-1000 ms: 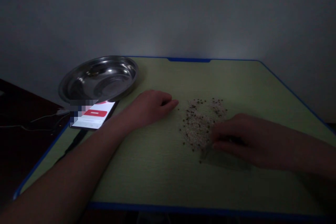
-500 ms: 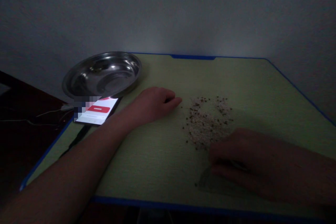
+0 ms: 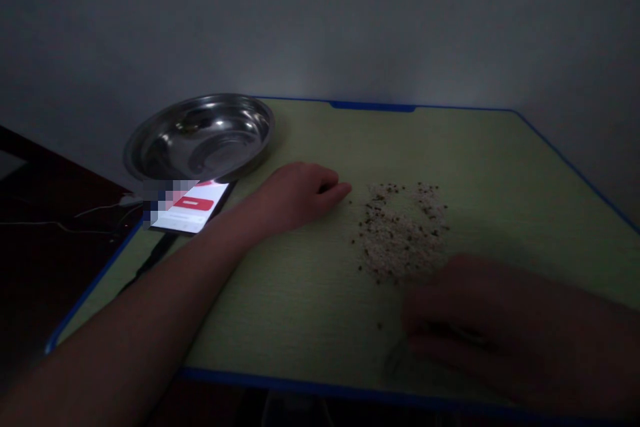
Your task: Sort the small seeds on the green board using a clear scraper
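A flat patch of pale, rice-like grains (image 3: pixel 395 237) mixed with small dark seed-like bits lies on the green tabletop (image 3: pixel 320 307). To its left, my left hand (image 3: pixel 305 195) rests on the table with fingers curled in and the thumb pointing at the patch; nothing shows in it. At the patch's near right edge is my right hand (image 3: pixel 465 323), dim and a little blurred. Its fingers and thumb are drawn together, and whatever may be between them is hidden. One dark bit (image 3: pixel 380 325) lies alone, left of the right fingertips.
A shiny steel basin (image 3: pixel 200 137) stands at the back left corner. In front of it lies a phone (image 3: pixel 185 210) with a lit screen, partly behind my left forearm, and a dark cable (image 3: pixel 155 257). A blue rim edges the table, and a grey wall rises behind.
My right hand has shifted slightly toward me, away from the grains. The lone dark bit appears farther from the near edge. My left hand stays put; the view has shifted slightly.
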Available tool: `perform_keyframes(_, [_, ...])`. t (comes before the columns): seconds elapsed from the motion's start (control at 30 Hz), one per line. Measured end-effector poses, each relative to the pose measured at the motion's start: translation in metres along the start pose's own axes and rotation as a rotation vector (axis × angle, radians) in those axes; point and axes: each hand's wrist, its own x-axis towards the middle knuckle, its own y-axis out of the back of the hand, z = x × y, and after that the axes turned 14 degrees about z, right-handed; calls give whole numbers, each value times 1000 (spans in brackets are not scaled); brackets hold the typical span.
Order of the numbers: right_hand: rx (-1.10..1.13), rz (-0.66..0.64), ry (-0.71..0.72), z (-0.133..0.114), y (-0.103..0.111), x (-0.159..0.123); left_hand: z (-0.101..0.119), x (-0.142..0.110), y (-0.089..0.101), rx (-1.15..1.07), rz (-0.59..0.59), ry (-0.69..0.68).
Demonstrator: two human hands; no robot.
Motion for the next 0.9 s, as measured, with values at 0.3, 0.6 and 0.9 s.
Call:
perform_keyframes(0.3, [-54,101,-1,10,6,13,0,1,0,18,5,-14])
perform_keyframes(0.6, [25,-82,-27,-4,-6,2,3,1,1,-8,-3,12])
perform_keyframes(0.9, [2,25,-24,0,2,5,0,1,0,0,0,1])
